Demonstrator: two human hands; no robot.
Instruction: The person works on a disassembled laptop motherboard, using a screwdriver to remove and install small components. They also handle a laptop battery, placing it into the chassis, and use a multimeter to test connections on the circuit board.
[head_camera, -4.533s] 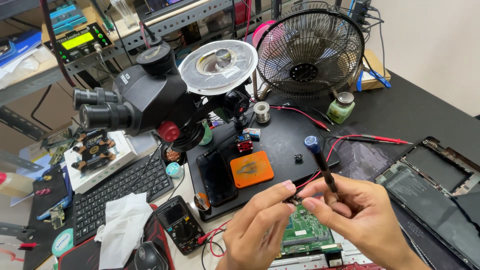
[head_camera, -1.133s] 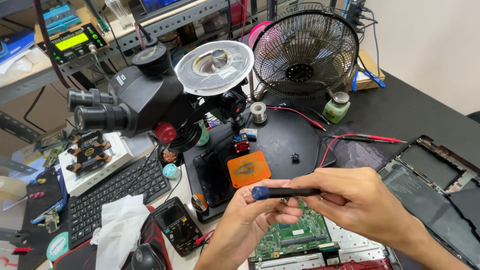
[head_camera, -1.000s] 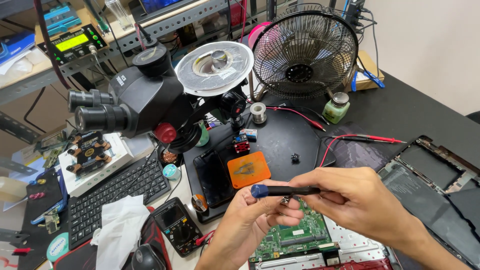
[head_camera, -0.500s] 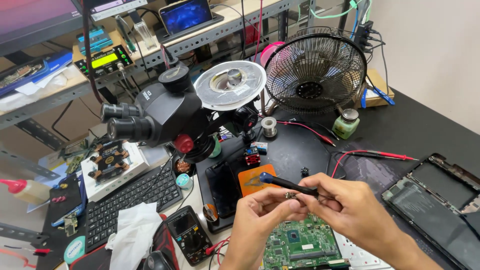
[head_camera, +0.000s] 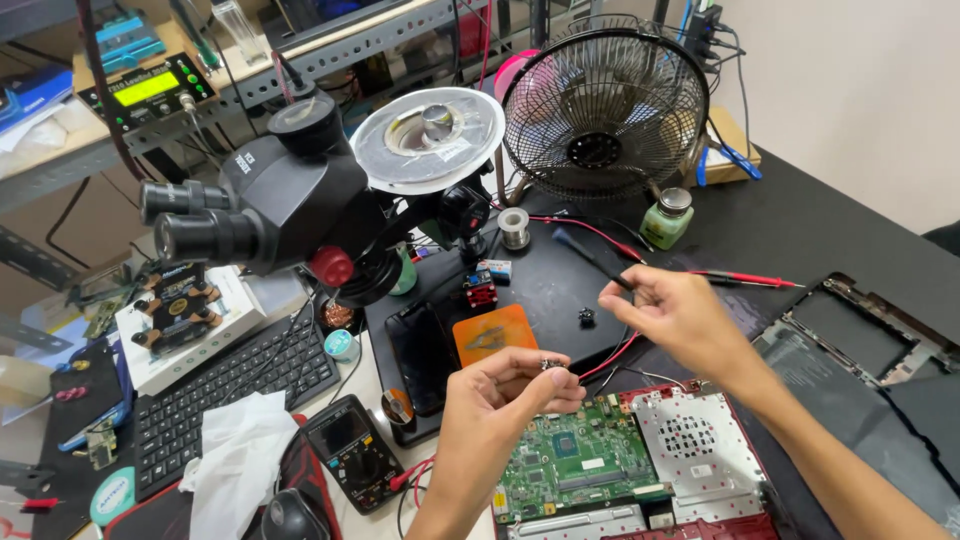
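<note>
Screwdriver (head_camera: 592, 258): slim, dark, blue-tipped tool, held above the black mat (head_camera: 545, 290); long axis runs diagonally, blue end up-left toward the fan (head_camera: 605, 105), other end in the fingers.
Right hand (head_camera: 675, 315): closed around the screwdriver's lower end.
Left hand (head_camera: 505, 385): fingertips pinched on a tiny metal part (head_camera: 548, 364), above the green circuit board (head_camera: 580, 470).
Orange pad (head_camera: 495, 333): square, flat on the mat, just beside the left hand.
White box (head_camera: 190, 320): left of the microscope (head_camera: 280, 205), dark picture on top.
Green jar (head_camera: 668, 217): by the fan's base.
</note>
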